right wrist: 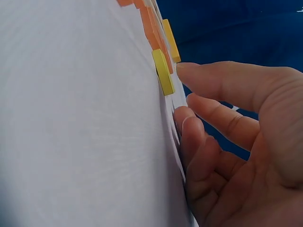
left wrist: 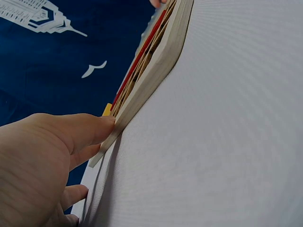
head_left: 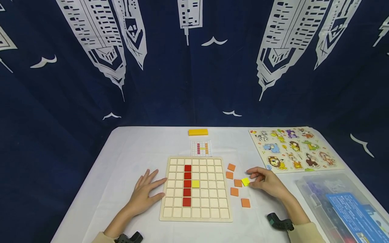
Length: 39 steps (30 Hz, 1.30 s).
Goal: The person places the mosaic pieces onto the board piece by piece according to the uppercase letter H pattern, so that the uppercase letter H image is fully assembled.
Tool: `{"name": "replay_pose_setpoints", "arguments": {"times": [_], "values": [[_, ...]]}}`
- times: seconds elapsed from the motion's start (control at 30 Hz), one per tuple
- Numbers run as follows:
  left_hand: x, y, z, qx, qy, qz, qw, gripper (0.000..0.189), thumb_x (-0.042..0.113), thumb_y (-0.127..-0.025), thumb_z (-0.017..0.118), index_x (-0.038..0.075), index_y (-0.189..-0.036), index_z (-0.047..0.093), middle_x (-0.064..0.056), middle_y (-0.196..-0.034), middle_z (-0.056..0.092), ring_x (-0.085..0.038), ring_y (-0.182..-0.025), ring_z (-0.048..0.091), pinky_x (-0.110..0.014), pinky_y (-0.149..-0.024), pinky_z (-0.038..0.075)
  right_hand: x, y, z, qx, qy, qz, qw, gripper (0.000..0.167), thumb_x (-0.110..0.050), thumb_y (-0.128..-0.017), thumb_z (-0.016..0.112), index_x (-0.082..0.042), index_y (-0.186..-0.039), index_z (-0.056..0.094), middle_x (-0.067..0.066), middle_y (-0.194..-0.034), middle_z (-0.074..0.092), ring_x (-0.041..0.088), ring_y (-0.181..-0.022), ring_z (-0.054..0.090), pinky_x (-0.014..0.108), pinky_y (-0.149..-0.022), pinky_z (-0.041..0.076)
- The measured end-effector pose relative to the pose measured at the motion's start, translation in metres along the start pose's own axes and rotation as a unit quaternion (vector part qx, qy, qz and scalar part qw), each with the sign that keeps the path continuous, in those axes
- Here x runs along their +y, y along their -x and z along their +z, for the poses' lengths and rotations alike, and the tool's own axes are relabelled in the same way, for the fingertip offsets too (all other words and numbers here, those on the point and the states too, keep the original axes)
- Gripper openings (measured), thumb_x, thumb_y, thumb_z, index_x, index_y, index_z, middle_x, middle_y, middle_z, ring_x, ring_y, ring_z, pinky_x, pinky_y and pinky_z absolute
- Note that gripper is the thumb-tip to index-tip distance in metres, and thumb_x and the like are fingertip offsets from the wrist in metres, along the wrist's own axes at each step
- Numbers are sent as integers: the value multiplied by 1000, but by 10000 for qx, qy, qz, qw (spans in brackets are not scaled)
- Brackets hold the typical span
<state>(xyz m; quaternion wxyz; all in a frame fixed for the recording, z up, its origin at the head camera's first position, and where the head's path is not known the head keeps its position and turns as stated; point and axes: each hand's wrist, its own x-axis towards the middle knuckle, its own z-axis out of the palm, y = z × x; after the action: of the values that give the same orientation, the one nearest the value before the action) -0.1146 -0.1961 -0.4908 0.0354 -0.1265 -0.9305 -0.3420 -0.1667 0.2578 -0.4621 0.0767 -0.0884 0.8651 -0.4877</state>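
Note:
A wooden grid board (head_left: 212,218) lies on the white table. Down one column runs a line of red square tiles (head_left: 187,184), and a yellow tile (head_left: 196,184) sits in the cell right of the middle one. My left hand (head_left: 145,194) is spread at the board's left edge; in the left wrist view its thumb (left wrist: 97,128) touches the rim. Right of the board my right hand (head_left: 267,182) hovers with bent fingers and thumb apart, by a loose yellow tile (head_left: 245,182). That tile (right wrist: 163,73) lies outside the hand's grasp, against an orange tile (head_left: 238,183).
More orange tiles (head_left: 245,203) lie scattered right of the board. Behind it are a pattern card (head_left: 201,148) and a yellow block (head_left: 198,132). An animal puzzle board (head_left: 299,148) and a clear plastic box (head_left: 316,184) with a blue sheet occupy the right side.

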Motion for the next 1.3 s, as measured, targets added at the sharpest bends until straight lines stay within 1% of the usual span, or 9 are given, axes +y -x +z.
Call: {"name": "replay_pose_setpoints", "arguments": {"times": [0.17,0.53,0.67,0.93,1.1,1.3], "values": [[0,0,0,6,24,-13,10000,48,31,-84,73,17,-129,65,-20,-155,36,-47,-148,10,-65,-116,2,0,-1,2,-30,-19,104,9999,43,-2,-78,77,4,-118,63,14,-97,62,11,-70,48,20,-59,42],[-1,0,1,-9,26,-13,10000,48,32,-85,73,19,-130,65,-20,-155,35,-47,-148,10,-64,-116,2,-1,0,2,-11,160,102,9998,39,-4,-75,79,0,-112,67,11,-92,63,11,-68,50,21,-60,43],[0,0,0,-8,27,-5,10000,47,31,-85,73,19,-129,65,-20,-155,36,-47,-148,10,-64,-116,2,-1,0,2,-18,179,38,9998,39,-3,-75,80,2,-111,66,11,-92,63,10,-69,49,21,-59,43],[1,0,-1,-16,29,-31,10000,47,30,-84,74,19,-130,65,-20,-155,36,-47,-148,10,-64,-116,2,2,-1,4,10,222,137,9997,39,0,-76,78,3,-113,66,12,-94,63,10,-69,47,19,-59,42],[1,0,-1,6,48,-10,10000,47,30,-84,74,19,-129,65,-20,-155,36,-47,-148,10,-64,-116,2,-1,0,6,27,434,170,9989,38,0,-75,79,1,-111,67,10,-91,62,11,-69,47,20,-59,41],[0,1,1,71,55,2,10000,48,28,-83,75,16,-129,66,-22,-154,36,-48,-148,11,-65,-115,2,-3,1,6,83,815,132,9965,31,-2,-75,79,-3,-104,70,5,-84,61,11,-69,47,20,-59,40]]}}
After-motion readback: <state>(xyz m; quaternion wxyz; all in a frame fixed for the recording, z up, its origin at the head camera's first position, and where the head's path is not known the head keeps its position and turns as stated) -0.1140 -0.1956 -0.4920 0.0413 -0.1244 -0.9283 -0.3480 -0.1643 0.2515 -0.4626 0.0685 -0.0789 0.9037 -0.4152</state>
